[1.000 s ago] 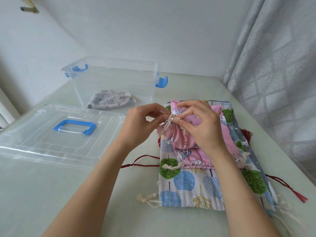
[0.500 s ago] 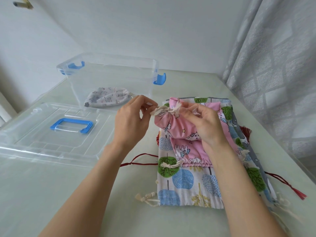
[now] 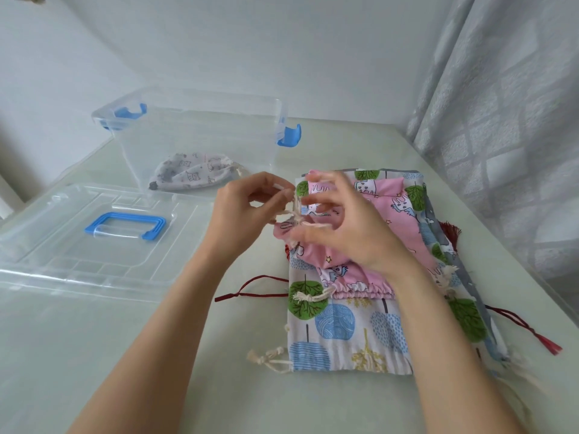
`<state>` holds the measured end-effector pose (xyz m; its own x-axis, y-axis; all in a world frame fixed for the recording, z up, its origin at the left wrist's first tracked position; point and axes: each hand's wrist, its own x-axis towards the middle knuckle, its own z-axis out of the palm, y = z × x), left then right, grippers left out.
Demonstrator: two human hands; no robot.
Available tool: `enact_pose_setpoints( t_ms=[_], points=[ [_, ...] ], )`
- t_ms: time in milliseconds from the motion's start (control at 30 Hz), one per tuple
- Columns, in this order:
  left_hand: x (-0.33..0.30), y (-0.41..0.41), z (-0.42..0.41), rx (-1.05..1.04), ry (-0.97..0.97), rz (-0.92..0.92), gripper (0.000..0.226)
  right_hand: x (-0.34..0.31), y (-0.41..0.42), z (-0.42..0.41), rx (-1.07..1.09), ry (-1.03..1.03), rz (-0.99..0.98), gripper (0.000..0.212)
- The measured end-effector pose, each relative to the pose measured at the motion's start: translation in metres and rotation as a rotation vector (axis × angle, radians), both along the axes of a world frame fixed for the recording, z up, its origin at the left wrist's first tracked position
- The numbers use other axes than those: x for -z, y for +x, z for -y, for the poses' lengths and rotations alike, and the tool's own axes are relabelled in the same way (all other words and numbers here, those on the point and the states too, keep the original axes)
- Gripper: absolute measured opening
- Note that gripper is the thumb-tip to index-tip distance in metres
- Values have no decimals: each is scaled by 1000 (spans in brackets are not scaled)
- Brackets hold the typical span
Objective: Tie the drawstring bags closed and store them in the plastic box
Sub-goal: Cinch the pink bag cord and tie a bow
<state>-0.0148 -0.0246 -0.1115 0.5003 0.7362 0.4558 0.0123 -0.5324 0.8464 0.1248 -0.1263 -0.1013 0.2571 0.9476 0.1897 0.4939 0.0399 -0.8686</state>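
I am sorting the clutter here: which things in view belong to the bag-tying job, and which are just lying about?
Job:
- pink bag, cord worked by left hand and right hand
- tree-print bag
- grey bag in plastic box
- box lid

Lying about:
- curtain

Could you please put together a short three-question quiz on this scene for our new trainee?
1. True or false: the plastic box already holds a grey-patterned bag.
2. Which bag's cord are the left hand and right hand working? A) tree-print B) pink C) grey
3. Fill in: the lid has a ____ handle.

Key: 1 true; 2 B; 3 blue.
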Motion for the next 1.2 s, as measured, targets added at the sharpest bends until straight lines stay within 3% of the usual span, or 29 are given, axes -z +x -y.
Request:
enact_pose_setpoints(
  t_ms=[100,200,333,467,567,667,733,867,1000,1133,1200],
  points=[
    [-1,-2,2,47,-92,13,11,3,-13,0,54,-41,296,61],
    [-3,-6,1,96,-211,39,22,-6,-7,6,100,36,240,27],
    [2,-4,1,260,-149,-99,34,-19,19,27,166,-5,171,20],
    [8,16,4,340,183,-516,74,-14,45,46,218,-63,169,23],
    [9,35,5,259,421,-708,61,-14,59,50,296,-70,252,32],
    [0,36,-7,221,482,-598,30,-33,64,47,343,-43,317,34],
    [-10,25,-18,239,387,-483,29,-51,63,43,285,-11,281,29],
    [-36,-10,-29,207,66,-217,5,-82,54,21,91,59,-51,8],
    [-68,-36,-58,24,103,-164,6,-114,36,-30,8,161,-4,20],
    [-101,-53,-92,-59,-16,40,10,-143,18,-86,-45,240,-15,26],
    [-113,-62,-112,-127,17,71,9,-150,11,-115,-63,256,40,27]
  ],
)
